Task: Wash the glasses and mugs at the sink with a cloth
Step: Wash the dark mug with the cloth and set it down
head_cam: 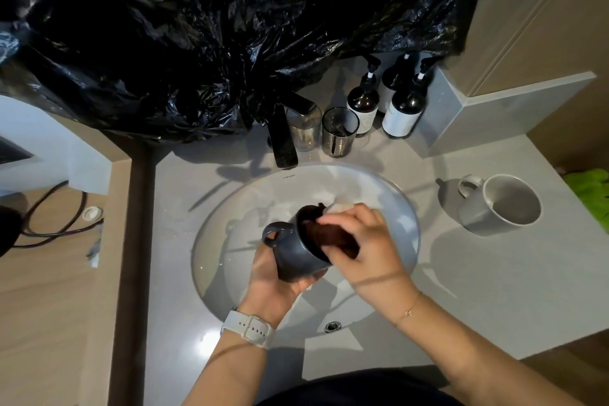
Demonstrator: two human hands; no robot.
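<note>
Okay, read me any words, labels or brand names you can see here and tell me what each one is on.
Sink basin: a small maker's mark on the rim below the tap, too small and blurred to read.
Front pump bottle: white label, print too small to read.
Middle pump bottle: pale label, print unreadable.
Nothing else carries text.

Glossy dark ceramic mug (298, 249) is tilting above the white oval sink basin (389, 194), mouth facing right, a dark brown cloth (333, 237) stuffed inside. White ceramic mug (501, 204) is standing upright right of the basin; two smoky glass tumblers (339, 132) are standing behind it.
</note>
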